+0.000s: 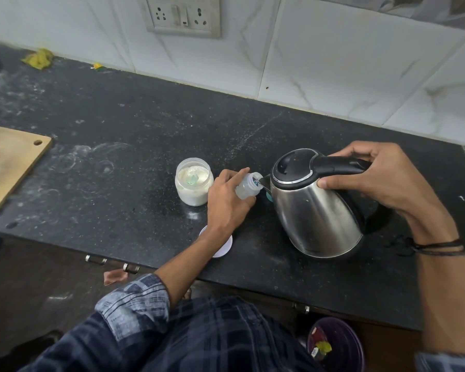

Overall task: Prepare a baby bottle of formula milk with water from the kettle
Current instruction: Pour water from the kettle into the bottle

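Steel kettle [317,208] spout at hand-held bottle [249,186].

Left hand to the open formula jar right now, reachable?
Probably not yet. The jar stands just beside the left hand with bare countertop between, so the path is free, but that hand holds the baby bottle tilted at the kettle spout; it would need to set it down first.

Soft, even light on my worktop [118,135]; faint shadows only. Mild glare on steel kettle [317,210]. Wide-angle bend at edges. My sleeve [134,304] and lower corners dim, slightly blurred.
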Demonstrator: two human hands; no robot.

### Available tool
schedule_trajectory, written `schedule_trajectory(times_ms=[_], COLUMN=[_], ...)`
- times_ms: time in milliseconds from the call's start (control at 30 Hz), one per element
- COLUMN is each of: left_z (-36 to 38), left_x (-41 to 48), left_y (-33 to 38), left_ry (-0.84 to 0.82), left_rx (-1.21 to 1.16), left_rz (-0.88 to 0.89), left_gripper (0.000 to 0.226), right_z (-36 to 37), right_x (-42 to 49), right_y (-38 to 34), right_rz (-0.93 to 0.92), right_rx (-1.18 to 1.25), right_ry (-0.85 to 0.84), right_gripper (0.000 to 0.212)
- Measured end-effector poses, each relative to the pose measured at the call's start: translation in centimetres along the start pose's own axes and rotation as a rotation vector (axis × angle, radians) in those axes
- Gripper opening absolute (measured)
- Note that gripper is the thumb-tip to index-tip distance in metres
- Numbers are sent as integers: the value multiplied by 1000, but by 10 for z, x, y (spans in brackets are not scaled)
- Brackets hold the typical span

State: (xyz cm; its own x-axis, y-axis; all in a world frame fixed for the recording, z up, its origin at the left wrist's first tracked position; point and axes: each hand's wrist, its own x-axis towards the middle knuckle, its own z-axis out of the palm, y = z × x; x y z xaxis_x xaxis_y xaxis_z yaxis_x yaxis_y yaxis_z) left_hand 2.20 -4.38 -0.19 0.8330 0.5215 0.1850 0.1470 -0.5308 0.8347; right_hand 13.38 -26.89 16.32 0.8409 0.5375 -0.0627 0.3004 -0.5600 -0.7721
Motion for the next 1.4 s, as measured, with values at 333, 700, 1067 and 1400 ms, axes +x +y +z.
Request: schedule_trajectory(times_ms=[333, 700, 1067, 1400], left_z=[-2, 1, 2, 2], left_x=[0, -1, -1, -1], left_y=[0, -2, -3, -3], left_ry=[-15, -14, -10, -6], left_rx=[11, 16, 20, 19], left_rz=[-12, -4, -7, -4], left_gripper=[61, 61, 61, 61], right_z=[0, 1, 1, 1], right_x=[-1, -1, 2, 1], right_y=[0, -1, 3, 1], right_rz=[26, 24, 14, 7], right_rx=[0, 5, -7, 11], right_ry=[16, 9, 17, 4], right_gripper=[67, 71, 67, 65])
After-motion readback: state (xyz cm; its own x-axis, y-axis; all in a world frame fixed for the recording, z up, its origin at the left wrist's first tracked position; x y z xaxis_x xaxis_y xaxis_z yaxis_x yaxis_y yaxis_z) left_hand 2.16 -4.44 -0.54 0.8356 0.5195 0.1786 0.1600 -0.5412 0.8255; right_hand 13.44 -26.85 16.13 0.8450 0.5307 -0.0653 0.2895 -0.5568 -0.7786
